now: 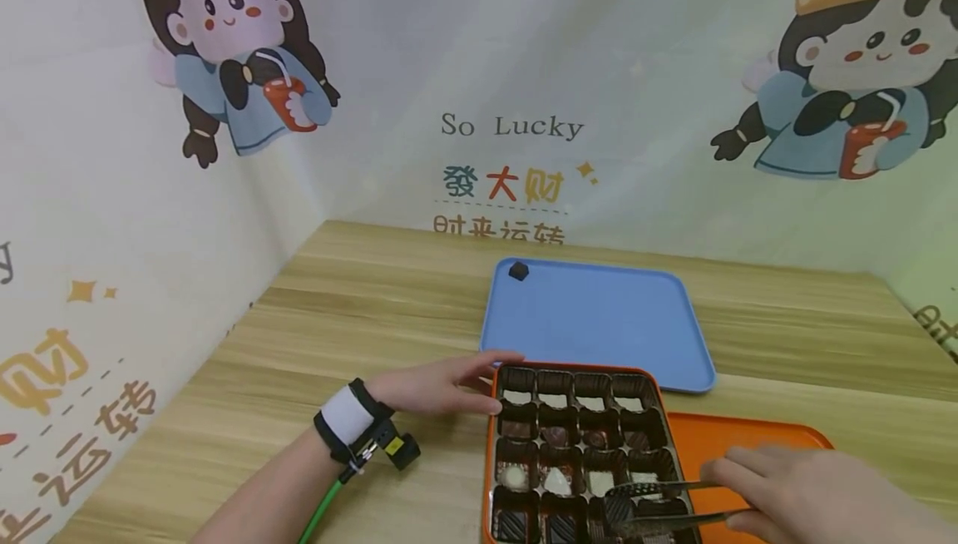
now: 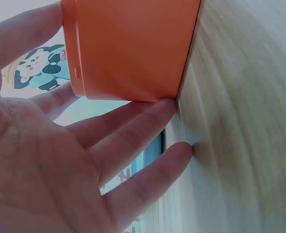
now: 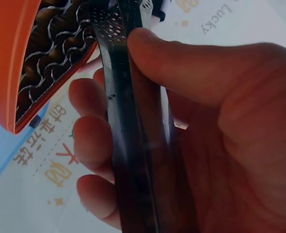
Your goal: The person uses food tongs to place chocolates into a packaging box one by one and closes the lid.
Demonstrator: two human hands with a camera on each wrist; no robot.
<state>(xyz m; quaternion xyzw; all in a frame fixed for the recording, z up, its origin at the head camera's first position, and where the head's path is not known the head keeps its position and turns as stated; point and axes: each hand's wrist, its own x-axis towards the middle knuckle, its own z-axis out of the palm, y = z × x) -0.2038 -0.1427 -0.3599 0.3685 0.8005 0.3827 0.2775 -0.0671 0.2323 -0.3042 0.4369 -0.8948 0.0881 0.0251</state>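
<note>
An orange chocolate box (image 1: 490, 462) with a dark compartmented insert (image 1: 555, 382) stands before me. Its compartments hold white and dark chocolates in rows. My left hand (image 1: 441, 386) rests at the far left corner, its extended fingers against the orange wall (image 2: 133, 48) in the left wrist view. With my right hand (image 1: 812, 486) I grip metal tongs (image 1: 677, 521), thumb on one side and fingers on the other. The tongs' perforated tips reach into the near row, at a dark ridged chocolate (image 1: 618, 509). The handle (image 3: 130, 131) lies along my palm in the right wrist view.
Behind the box lies a blue tray (image 1: 599, 319) with one dark chocolate cube (image 1: 519, 271) in its far left corner. An orange tray or lid (image 1: 718, 436) sits to the right, partly under my right hand. A printed cloth (image 1: 509, 45) hangs behind the wooden table (image 1: 352, 294).
</note>
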